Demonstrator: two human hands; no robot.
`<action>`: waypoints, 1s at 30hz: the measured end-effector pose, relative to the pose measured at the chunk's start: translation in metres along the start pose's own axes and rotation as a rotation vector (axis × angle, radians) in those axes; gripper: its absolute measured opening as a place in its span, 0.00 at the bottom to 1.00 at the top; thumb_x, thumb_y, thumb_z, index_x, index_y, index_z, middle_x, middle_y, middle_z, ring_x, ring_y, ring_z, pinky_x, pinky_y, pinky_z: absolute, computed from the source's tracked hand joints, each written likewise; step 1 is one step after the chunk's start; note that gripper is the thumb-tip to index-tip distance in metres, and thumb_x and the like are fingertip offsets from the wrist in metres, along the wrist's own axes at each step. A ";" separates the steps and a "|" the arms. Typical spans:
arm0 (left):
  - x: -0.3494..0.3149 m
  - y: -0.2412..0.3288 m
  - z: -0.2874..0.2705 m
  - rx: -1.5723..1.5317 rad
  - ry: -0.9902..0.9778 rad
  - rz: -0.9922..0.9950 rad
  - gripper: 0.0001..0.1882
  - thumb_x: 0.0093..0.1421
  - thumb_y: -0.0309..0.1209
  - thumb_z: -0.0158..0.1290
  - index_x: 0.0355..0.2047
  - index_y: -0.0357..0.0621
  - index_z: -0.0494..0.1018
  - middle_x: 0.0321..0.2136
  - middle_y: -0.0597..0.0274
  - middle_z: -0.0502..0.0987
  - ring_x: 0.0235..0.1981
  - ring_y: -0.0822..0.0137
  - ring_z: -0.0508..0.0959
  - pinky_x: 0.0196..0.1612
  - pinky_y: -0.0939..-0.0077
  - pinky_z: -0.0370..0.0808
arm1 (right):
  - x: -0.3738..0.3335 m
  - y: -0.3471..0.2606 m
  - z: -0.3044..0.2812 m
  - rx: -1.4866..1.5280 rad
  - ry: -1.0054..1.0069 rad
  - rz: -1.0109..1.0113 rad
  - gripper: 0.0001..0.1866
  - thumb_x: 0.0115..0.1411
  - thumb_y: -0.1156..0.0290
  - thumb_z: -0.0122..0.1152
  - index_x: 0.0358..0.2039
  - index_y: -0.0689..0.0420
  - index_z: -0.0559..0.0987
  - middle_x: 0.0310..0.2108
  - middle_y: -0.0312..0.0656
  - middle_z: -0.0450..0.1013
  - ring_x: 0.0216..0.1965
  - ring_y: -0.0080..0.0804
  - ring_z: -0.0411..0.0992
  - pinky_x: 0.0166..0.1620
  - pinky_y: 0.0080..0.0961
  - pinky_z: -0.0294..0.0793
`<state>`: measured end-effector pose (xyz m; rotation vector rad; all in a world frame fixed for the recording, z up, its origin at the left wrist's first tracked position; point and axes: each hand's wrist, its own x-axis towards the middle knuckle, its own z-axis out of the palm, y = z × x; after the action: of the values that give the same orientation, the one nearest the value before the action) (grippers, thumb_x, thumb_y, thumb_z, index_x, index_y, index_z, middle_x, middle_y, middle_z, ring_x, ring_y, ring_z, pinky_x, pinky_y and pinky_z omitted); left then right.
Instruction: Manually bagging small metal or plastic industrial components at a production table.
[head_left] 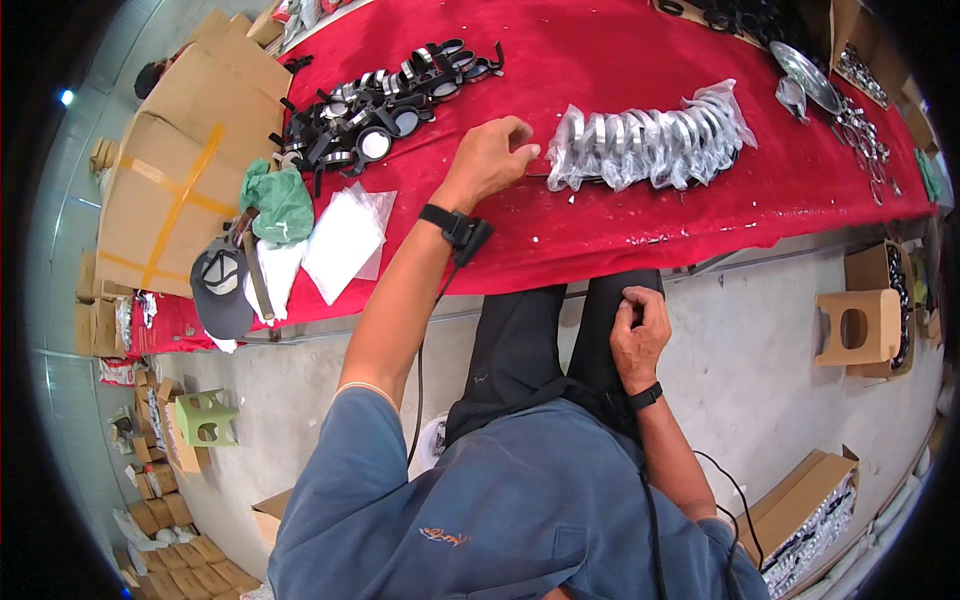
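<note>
Thumb and fingers of the left hand (488,162) are half curled, a small gap between their tips and nothing seen in it; they hover just left of the row of bagged rings (645,145), shiny bands wrapped in clear plastic, lying on the red cloth (600,40). Down on the near side of that row, the right hand (640,340) rests on a dark trouser leg (598,335), fingers loosely bent, and I can't tell whether anything sits inside them. Left of the row, there's a heap of black straps (385,105) with round, shiny faces; nearer the person and farther left, white plastic sheets (342,245), a green bag (280,200) and a cap (218,295), with a big cardboard box (195,150) beyond those. Right of the row, a round metal plate (808,80) lies near loose metal rings (868,145).
</note>
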<state>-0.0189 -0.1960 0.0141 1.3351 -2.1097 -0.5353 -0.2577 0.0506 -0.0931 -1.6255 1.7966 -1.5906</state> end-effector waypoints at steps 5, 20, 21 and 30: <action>0.013 -0.009 0.034 -0.023 -0.244 0.048 0.21 0.64 0.42 0.63 0.48 0.37 0.82 0.41 0.43 0.86 0.44 0.44 0.86 0.48 0.55 0.81 | -0.005 -0.004 0.008 -0.002 -0.042 0.008 0.09 0.59 0.86 0.61 0.40 0.61 0.81 0.38 0.46 0.80 0.35 0.40 0.78 0.38 0.32 0.78; -0.036 -0.071 -0.059 0.517 0.326 -0.118 0.18 0.55 0.37 0.70 0.43 0.42 0.85 0.41 0.46 0.83 0.46 0.44 0.83 0.50 0.50 0.81 | -0.013 0.000 0.007 -0.050 -0.034 -0.045 0.09 0.60 0.86 0.60 0.40 0.62 0.81 0.39 0.47 0.79 0.40 0.43 0.79 0.43 0.33 0.80; -0.042 -0.085 -0.078 0.717 0.459 -0.103 0.06 0.57 0.32 0.64 0.32 0.44 0.83 0.36 0.47 0.82 0.39 0.45 0.83 0.40 0.47 0.81 | -0.013 0.002 0.007 -0.031 -0.032 -0.021 0.09 0.60 0.85 0.60 0.41 0.61 0.81 0.39 0.47 0.79 0.40 0.43 0.79 0.43 0.33 0.80; -0.097 -0.188 -0.157 0.766 0.184 -0.199 0.12 0.64 0.34 0.62 0.45 0.45 0.86 0.39 0.43 0.83 0.44 0.40 0.83 0.48 0.46 0.78 | -0.005 -0.002 0.005 -0.029 0.000 -0.042 0.09 0.57 0.85 0.63 0.38 0.60 0.81 0.38 0.48 0.80 0.38 0.47 0.79 0.41 0.37 0.79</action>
<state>0.2438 -0.1911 -0.0067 1.9222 -2.1105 0.3686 -0.2513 0.0521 -0.0953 -1.6871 1.8045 -1.5890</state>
